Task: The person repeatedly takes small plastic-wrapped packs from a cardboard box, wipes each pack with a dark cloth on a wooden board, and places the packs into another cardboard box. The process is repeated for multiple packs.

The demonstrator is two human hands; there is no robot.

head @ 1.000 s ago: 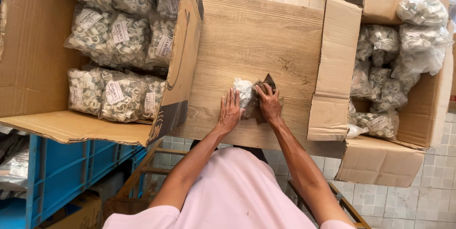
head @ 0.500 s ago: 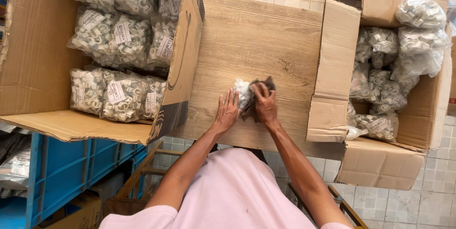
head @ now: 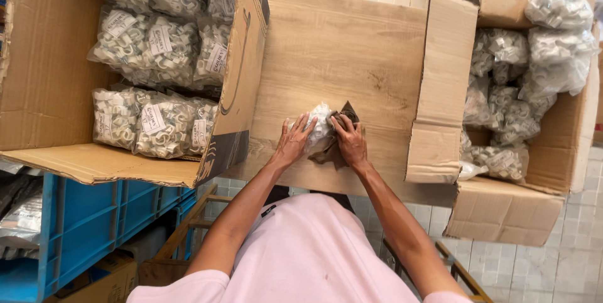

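A pale wooden tabletop (head: 339,45) stands over a light tiled floor (head: 553,265), seen from above, with open cardboard boxes on either side. The left box (head: 44,70) is packed with clear plastic bags of small white fittings (head: 151,39), each bag carrying a paper label; they lie in rows, filling most of the box. The right box (head: 521,205), its flaps folded outward, holds looser, unlabelled bags of the same pale parts (head: 553,45), heaped against one another. Below the left box sits a blue plastic crate (head: 81,227).

Near the front edge of the table, between the two boxes, lies one small clear bag of white parts (head: 320,128), resting on a piece of dark brown paper or cloth (head: 342,121). The left hand (head: 294,141) presses on the bag's left side with fingers spread and curled over it. The right hand (head: 349,141) lies on the bag's right side, fingers bent down onto the bag and the brown sheet. Both hands grasp the bag between them, flat on the tabletop.
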